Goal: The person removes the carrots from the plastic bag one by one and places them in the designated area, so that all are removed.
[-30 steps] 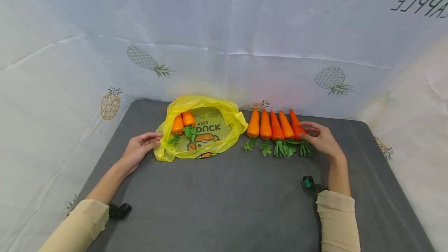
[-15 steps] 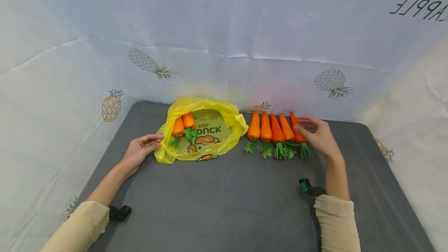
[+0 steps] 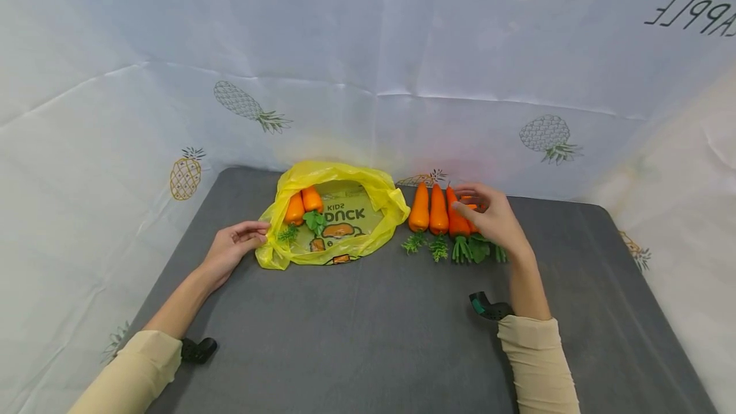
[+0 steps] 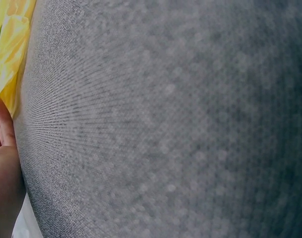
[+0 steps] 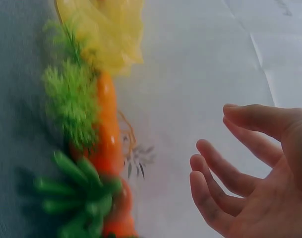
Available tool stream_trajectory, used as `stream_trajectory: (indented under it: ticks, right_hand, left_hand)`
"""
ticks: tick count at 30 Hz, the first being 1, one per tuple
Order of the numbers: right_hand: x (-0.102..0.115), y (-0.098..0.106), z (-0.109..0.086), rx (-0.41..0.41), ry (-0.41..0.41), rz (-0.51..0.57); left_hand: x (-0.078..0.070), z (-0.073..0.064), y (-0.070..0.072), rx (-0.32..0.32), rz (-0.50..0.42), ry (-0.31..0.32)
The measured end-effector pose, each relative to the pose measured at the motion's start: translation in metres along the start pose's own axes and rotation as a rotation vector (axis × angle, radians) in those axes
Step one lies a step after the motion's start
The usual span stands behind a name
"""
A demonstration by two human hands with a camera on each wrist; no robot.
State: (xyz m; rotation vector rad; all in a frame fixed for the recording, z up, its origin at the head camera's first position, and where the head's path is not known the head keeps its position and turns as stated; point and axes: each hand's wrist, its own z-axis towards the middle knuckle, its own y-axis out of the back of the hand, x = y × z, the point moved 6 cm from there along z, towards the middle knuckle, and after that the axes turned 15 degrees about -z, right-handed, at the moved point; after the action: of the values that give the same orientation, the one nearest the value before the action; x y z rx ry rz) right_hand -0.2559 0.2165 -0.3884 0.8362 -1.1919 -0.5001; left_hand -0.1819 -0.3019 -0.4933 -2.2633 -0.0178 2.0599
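My left hand [image 3: 226,252] pinches the left edge of a yellow plastic bag [image 3: 393,206], which lies with its mouth spread wide. Inside the bag, at its left, are two orange carrots [image 3: 294,208] with green leafy tops. To the bag's right, several carrots [image 3: 420,209] lie side by side in a row, tips toward the back and leaves toward the front. Over the right end of that row hovers my right hand [image 3: 497,219], fingers spread and loosely bent, holding nothing. It hides part of the rightmost carrots. The right wrist view shows its fingers [image 5: 230,173] apart from the carrots.
A dark grey table [image 3: 356,324] carries everything. Behind and at the sides hangs a pale cloth [image 3: 454,37] printed with pineapples. A small black device [image 3: 198,350] sits at the left wrist, another black device [image 3: 490,306] at the right.
My right hand has moved left from beside the rightmost carrot to above the row's right part. The left hand and the bag have stayed put.
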Motion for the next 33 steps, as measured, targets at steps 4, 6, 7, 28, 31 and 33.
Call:
stream_trajectory:
  ticks: [4, 6, 7, 28, 31, 33]
  right_hand:
    - [0.013, -0.013, 0.008, 0.029, 0.028, 0.026]
    - [0.023, -0.021, 0.013, 0.048, 0.044, 0.039]
    - [0.028, -0.025, 0.015, 0.058, 0.056, 0.047]
    - [0.099, -0.075, 0.056, 0.080, 0.204, 0.126]
    - [0.106, -0.084, 0.063, 0.080, 0.210, 0.138]
    - [0.110, -0.091, 0.067, 0.083, 0.220, 0.147]
  left_hand:
    - [0.000, -0.001, 0.001, -0.003, 0.002, 0.001]
    - [0.000, -0.002, 0.001, -0.007, 0.008, 0.002]
    - [0.000, -0.003, 0.001, -0.009, 0.009, 0.003]
    - [0.001, -0.003, -0.001, -0.018, 0.025, -0.008]
    - [0.000, -0.003, -0.001, -0.015, 0.029, -0.002]
    - [0.000, -0.002, -0.001, -0.015, 0.030, 0.004]
